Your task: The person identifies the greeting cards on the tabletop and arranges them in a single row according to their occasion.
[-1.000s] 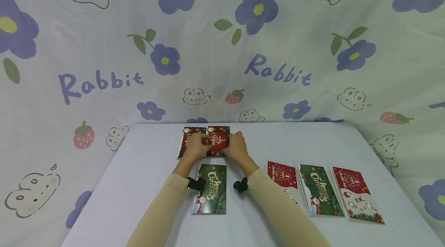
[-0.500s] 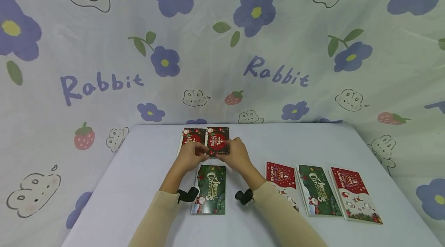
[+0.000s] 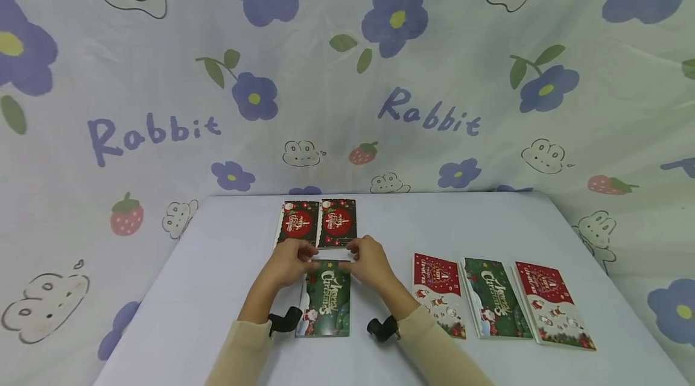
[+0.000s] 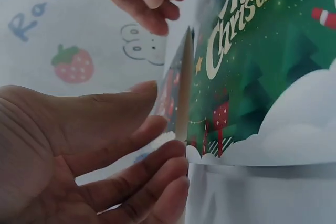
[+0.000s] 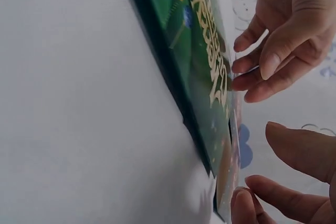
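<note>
A green Christmas card (image 3: 328, 304) with gold lettering lies on the table in front of the person; its printed face fills much of the left wrist view. My left hand (image 3: 283, 265) hovers by the card's far left corner, fingers loosely bent with nothing between them. At the far right corner is my right hand (image 3: 373, 264), thumb and fingers apart and likewise holding nothing. Just beyond both hands, two dark Christmas cards with red circles lie side by side, a left one (image 3: 300, 218) and a right one (image 3: 338, 222).
To the right lie a red-and-white card (image 3: 438, 289), another green card (image 3: 496, 298) and a second red-and-white card (image 3: 554, 304) in a slanting row. A white patterned cloth (image 3: 336, 108) hangs behind the white table (image 3: 190, 301).
Both hands have let go of the right dark card and come back toward the person, to the far edge of the green card. The two dark cards now lie fully side by side.
</note>
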The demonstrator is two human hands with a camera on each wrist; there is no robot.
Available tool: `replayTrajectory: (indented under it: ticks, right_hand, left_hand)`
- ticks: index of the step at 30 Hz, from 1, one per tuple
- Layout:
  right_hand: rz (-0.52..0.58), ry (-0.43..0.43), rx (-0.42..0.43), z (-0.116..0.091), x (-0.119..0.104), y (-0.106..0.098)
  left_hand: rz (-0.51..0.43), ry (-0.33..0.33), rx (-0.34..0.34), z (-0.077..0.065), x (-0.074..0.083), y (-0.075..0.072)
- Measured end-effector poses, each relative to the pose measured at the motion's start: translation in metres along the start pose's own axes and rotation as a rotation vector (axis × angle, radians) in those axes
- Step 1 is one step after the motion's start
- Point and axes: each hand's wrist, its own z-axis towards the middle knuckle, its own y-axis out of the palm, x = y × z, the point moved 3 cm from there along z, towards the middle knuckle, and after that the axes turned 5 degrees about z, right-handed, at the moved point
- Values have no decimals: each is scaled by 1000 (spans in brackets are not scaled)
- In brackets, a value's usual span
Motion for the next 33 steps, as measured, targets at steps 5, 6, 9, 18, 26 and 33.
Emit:
replayTrajectory:
  ticks: [5, 6, 9, 18, 26, 33]
  right_hand:
    - [-16, -27, -8, -3, 5, 7]
    - [-21, -29, -7, -4, 6, 8]
    - [-28, -18, 2, -5, 9, 11]
    - [-13, 6, 18, -6, 14, 11]
    - [40, 33, 0, -6, 13, 9]
    - [66, 38, -3, -7, 14, 6]
  left_hand:
    - [82, 10, 13, 2, -6, 3]
    - [93, 16, 16, 2, -6, 3]
    - [109, 19, 24, 3, -8, 6]
    - [106, 21, 30, 6, -12, 11]
    - [87, 13, 23, 5, -13, 11]
    - [46, 32, 37, 7, -12, 11]
